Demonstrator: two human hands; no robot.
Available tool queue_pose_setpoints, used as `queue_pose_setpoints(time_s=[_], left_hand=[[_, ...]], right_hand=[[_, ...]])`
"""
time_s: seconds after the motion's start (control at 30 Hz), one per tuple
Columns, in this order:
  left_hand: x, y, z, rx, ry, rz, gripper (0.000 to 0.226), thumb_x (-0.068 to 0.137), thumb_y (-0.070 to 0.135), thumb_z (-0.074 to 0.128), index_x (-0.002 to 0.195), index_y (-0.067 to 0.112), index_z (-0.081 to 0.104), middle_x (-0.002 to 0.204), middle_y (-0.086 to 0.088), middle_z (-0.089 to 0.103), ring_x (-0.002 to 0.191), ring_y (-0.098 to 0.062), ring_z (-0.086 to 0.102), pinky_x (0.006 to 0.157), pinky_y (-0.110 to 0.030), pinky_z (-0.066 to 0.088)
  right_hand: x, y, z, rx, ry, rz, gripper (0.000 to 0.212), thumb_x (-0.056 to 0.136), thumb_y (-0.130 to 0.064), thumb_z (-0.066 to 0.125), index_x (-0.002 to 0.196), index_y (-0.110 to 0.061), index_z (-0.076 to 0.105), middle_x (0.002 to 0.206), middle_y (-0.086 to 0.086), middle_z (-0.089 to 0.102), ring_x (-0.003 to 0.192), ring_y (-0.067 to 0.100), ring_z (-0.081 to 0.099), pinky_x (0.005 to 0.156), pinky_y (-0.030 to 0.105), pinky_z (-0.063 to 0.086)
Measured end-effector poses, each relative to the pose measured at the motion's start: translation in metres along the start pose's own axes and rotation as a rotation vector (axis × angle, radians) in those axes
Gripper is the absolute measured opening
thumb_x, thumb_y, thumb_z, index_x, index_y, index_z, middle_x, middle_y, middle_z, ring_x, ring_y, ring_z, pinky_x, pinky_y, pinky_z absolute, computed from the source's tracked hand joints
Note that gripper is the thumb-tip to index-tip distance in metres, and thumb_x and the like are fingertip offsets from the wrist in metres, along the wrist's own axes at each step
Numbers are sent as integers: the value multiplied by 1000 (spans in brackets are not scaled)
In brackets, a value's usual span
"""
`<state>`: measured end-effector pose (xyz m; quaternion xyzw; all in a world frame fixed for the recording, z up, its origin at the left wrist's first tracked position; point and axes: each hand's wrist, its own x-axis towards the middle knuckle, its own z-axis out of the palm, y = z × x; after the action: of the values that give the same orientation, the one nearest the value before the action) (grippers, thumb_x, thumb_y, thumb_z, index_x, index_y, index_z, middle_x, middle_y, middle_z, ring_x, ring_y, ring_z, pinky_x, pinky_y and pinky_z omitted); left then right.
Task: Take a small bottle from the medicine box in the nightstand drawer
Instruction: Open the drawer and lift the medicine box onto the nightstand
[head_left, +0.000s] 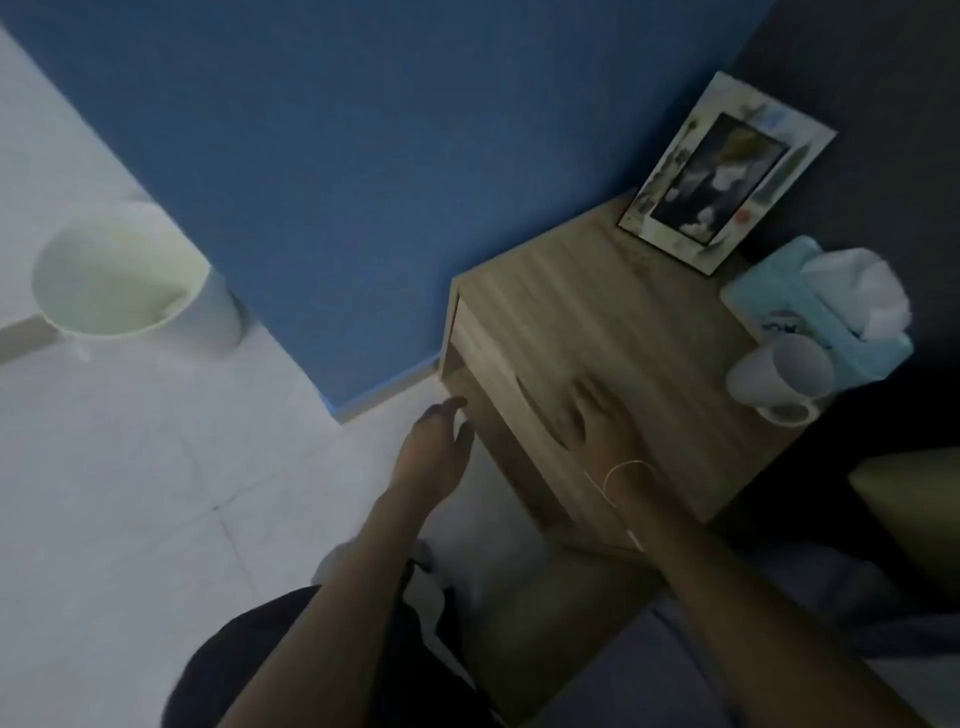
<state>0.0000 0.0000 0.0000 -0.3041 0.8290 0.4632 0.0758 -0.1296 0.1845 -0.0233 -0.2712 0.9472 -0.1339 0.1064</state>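
I laid the right hand (589, 415) flat, fingers spread, on the nightstand (623, 312) top to steady it. The left hand (434, 447), open and empty, reached toward the drawer (498, 379) front. The bottle was hidden, presumably inside.

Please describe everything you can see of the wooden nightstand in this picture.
The nightstand is a box-shaped unit with a light wood-grain finish, standing against the blue wall. Its drawer looks shut; no medicine box shows. On top stand a photo frame, a tissue box and a white mug tipped on its side. The right hand lies flat on the top's front edge; the left hand hovers by the front corner.
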Motion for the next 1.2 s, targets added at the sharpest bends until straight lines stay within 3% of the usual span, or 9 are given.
queue_pose_setpoints(time_s=[0.13, 0.33, 0.5, 0.67, 0.8, 0.97, 1.07, 1.2], left_hand=[[0, -14, 43, 7, 140, 77, 41, 97, 24, 45, 137, 12, 44, 141, -14, 49, 127, -30, 47, 102, -30, 37], [-10, -15, 100, -69, 301, 147, 44, 96, 21, 46, 138, 7, 41, 143, -15, 47, 128, -31, 45, 105, -32, 36], [29, -13, 128, -61, 269, 88, 55, 98, 30, 41, 146, 7, 26, 155, -14, 29, 142, -28, 28, 116, -37, 27], [75, -10, 142, -136, 253, 5, 65, 98, 42, 35, 150, 11, 10, 161, -10, 12, 148, -24, 13, 118, -36, 17], [90, -7, 146, -225, 241, 62, 78, 94, 40, 45, 150, 8, 2, 161, -11, 10, 148, -24, 12, 119, -37, 15], [94, -2, 147, -217, 187, 78, 99, 86, 42, 59, 149, 5, -8, 160, -16, 10, 144, -33, 22, 117, -47, 26], [88, -1, 144, -172, 220, 93, 99, 87, 38, 60, 148, 3, -10, 160, -18, 5, 146, -33, 18, 117, -49, 24], [73, -11, 129, 61, 373, 170, 97, 86, 33, 59, 148, 2, -8, 159, -19, -8, 148, -30, -6, 122, -43, 8]], right_hand=[[0, 21, 23, 26, 111, -100, 42, 95, -21, 51, 134, -6, 52, 145, 15, 48, 134, 31, 43, 111, 42, 33], [-4, 33, 37, 69, 229, -181, 41, 97, -26, 44, 134, -10, 52, 144, 13, 49, 137, 29, 40, 111, 49, 35], [-2, 35, 42, 57, 261, -196, 41, 97, -26, 44, 134, -10, 52, 144, 13, 49, 137, 28, 40, 112, 47, 33], [1, 35, 43, 25, 270, -192, 41, 97, -25, 44, 133, -9, 53, 144, 13, 50, 137, 27, 40, 111, 47, 35], [1, 34, 44, 46, 297, -182, 39, 96, -23, 47, 131, -8, 55, 141, 15, 52, 136, 29, 42, 109, 48, 37], [0, 33, 44, 49, 279, -174, 40, 97, -24, 46, 134, -9, 53, 143, 13, 50, 137, 28, 40, 111, 45, 35], [0, 33, 43, 64, 283, -176, 40, 96, -23, 46, 133, -9, 54, 144, 14, 50, 137, 28, 40, 112, 47, 34], [1, 35, 43, 19, 229, -190, 49, 96, -33, 40, 139, -10, 45, 149, 14, 43, 141, 30, 32, 114, 52, 28]])
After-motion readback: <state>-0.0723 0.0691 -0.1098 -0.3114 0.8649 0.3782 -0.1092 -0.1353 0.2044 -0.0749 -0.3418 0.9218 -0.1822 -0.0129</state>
